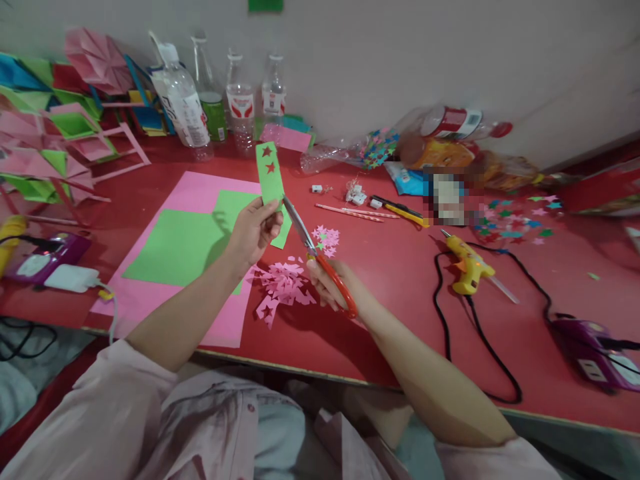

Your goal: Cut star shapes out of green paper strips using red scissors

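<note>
Pinched in my left hand (256,230) is a green paper strip (271,183) with two star-shaped holes near its top. My right hand (333,283) grips orange-handled scissors (336,277), whose blades point up and left with the tips at the strip's right edge. Whether the blades are parted is too fine to tell. Below my hands lies a pile of pink paper scraps (283,287). Just beyond it sits a small heap of pink and green paper stars (326,240). Green sheets (175,247) rest on a larger pink sheet (227,330) at the left.
A yellow glue gun (467,263) with a looping black cord lies at the right, near a purple power strip (595,350). Plastic bottles (241,100) stand along the wall. Folded paper models (65,120) fill the left back. A cutter (410,215) and thin sticks (350,212) lie mid-table.
</note>
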Demonstrator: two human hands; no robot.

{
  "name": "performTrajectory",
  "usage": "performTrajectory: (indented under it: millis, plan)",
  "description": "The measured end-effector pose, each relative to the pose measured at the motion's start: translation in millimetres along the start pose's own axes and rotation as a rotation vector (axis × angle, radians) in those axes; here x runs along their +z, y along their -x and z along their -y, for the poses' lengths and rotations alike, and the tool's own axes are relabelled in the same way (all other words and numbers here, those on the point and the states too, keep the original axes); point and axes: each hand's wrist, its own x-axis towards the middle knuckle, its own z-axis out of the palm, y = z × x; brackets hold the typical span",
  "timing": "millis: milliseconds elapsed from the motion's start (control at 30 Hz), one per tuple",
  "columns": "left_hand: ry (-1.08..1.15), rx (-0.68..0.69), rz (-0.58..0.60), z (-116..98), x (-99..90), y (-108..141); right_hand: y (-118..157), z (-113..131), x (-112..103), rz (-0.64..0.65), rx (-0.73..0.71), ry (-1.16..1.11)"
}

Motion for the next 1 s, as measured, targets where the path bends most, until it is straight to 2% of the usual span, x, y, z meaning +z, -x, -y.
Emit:
performTrajectory:
  millis: [100,567,1000]
  plan:
    - [0.009,-0.038,0.011,1,0.6,0,0,-1,0,0.013,-0.016,-0.017]
    - [0.024,-0.034,0.030,-1,2.1,1,-6,-11,-5,0.120,-0.075,-0.022]
    - [0.027,-0.031,0.028,0,2.3,3,-8,-13,-7,0.103,-0.021,-0.021]
